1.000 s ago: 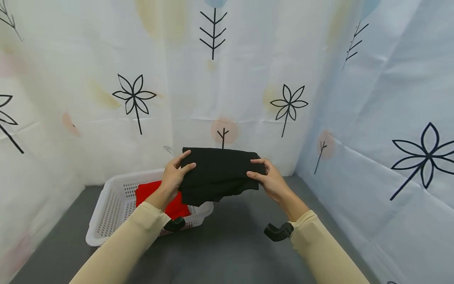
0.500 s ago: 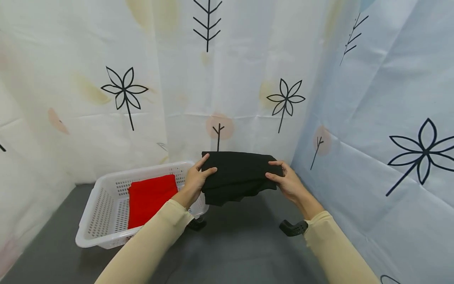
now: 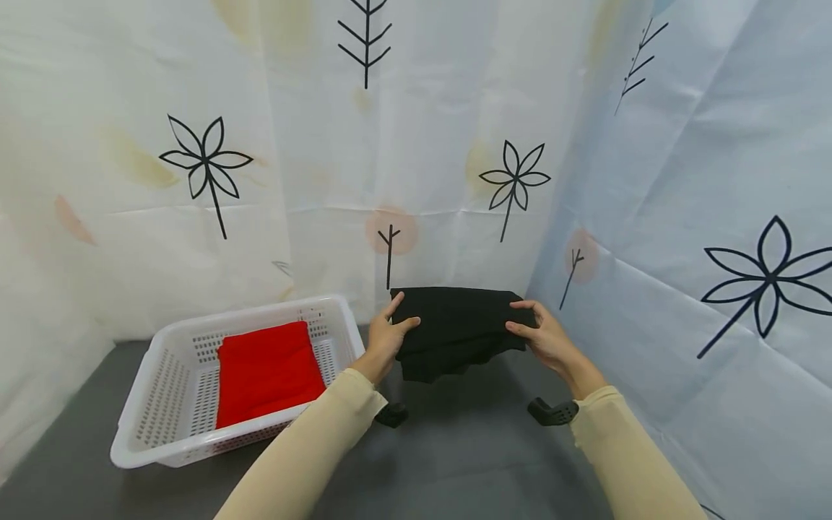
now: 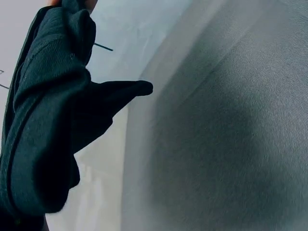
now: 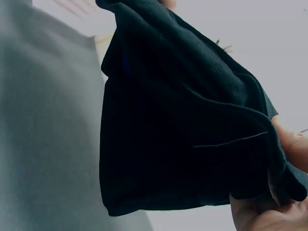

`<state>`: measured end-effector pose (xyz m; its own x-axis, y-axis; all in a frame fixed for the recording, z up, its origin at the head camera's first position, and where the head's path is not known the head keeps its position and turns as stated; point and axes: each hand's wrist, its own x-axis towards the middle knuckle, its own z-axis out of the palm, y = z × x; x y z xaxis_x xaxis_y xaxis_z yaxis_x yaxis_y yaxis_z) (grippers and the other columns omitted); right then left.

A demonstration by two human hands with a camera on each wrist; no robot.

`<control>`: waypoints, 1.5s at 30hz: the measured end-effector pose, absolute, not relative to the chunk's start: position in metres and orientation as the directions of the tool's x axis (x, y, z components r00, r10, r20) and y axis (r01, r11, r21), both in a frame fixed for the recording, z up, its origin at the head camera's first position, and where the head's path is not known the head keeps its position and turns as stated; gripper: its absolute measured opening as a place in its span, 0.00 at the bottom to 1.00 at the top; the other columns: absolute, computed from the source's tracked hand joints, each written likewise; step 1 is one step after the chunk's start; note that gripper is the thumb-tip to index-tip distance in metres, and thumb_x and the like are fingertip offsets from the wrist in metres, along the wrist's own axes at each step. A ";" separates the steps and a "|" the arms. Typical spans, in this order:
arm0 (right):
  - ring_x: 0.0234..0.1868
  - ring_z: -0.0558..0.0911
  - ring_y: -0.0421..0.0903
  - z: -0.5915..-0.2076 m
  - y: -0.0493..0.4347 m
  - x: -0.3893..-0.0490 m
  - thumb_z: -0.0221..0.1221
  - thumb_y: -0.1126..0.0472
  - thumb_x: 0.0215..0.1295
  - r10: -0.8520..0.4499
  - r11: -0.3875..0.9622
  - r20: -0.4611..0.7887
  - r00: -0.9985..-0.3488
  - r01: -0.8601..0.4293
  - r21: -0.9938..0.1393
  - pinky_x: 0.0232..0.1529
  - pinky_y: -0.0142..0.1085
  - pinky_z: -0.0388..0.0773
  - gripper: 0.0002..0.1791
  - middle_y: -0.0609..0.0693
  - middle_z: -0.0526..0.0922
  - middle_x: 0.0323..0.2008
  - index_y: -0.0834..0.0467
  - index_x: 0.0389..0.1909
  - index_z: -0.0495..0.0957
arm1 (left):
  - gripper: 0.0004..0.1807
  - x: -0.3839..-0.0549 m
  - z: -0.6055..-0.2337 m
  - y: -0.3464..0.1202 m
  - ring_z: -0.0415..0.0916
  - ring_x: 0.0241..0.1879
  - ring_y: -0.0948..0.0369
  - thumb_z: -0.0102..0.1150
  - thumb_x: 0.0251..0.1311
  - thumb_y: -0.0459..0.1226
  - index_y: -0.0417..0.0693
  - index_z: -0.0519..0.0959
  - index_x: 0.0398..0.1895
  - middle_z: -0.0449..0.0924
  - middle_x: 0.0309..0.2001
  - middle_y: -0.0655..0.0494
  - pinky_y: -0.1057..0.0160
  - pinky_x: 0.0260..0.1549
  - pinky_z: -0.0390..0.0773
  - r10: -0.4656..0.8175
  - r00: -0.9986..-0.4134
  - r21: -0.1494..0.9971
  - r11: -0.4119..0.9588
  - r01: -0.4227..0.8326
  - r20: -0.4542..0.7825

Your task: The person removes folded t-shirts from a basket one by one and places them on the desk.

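A folded black garment [image 3: 461, 325] hangs in the air over the grey table, stretched between both hands. My left hand [image 3: 385, 338] pinches its left edge, thumb in front. At the opposite edge, my right hand [image 3: 552, 339] grips it in the same manner. Loose, uneven layers droop along the garment's lower side. In the left wrist view the black garment [image 4: 48, 86] shows thick folds, with only a bit of hand at the top. The right wrist view has the fingers [image 5: 291, 147] at the garment's edge, its layers bunched there.
To the left stands a white perforated plastic basket [image 3: 159, 397] holding a folded red cloth [image 3: 266, 375]. Pale printed curtains [image 3: 442, 159] enclose the back and sides of the grey table [image 3: 448, 462]. A black device [image 3: 552, 413] sits at the right wrist.
Both hands have carried the black garment to the right and slightly down, away from the basket. The red cloth, partly covered before, now shows more fully. The view has shifted a little.
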<state>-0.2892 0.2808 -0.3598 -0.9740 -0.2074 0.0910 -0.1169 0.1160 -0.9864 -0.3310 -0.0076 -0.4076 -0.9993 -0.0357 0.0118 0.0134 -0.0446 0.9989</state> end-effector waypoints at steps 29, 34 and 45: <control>0.76 0.32 0.66 -0.459 0.278 -0.332 0.60 0.65 0.68 -0.057 0.292 -0.059 -0.997 0.040 -0.956 0.71 0.66 0.43 0.26 0.64 0.35 0.78 0.65 0.64 0.63 | 0.37 -0.354 -0.499 0.014 0.53 0.74 0.46 0.60 0.56 0.28 0.55 0.67 0.72 0.60 0.73 0.45 0.44 0.71 0.55 -0.257 -0.966 0.995 0.088 -0.045 -0.020; 0.76 0.37 0.69 -0.472 0.279 -0.334 0.60 0.66 0.67 -0.035 0.332 -0.055 -0.998 0.041 -0.942 0.71 0.66 0.44 0.27 0.66 0.39 0.77 0.66 0.64 0.64 | 0.37 -0.360 -0.505 0.017 0.56 0.73 0.45 0.61 0.55 0.28 0.54 0.69 0.70 0.63 0.72 0.45 0.44 0.70 0.56 -0.281 -0.959 0.989 0.133 -0.062 -0.022; 0.75 0.45 0.69 -0.490 0.285 -0.337 0.62 0.61 0.67 0.026 0.401 -0.079 -0.997 0.083 -0.912 0.70 0.64 0.51 0.26 0.67 0.47 0.76 0.62 0.63 0.68 | 0.36 -0.376 -0.513 0.020 0.61 0.69 0.42 0.63 0.52 0.28 0.50 0.72 0.68 0.68 0.68 0.41 0.44 0.68 0.61 -0.270 -0.962 0.967 0.253 -0.038 0.033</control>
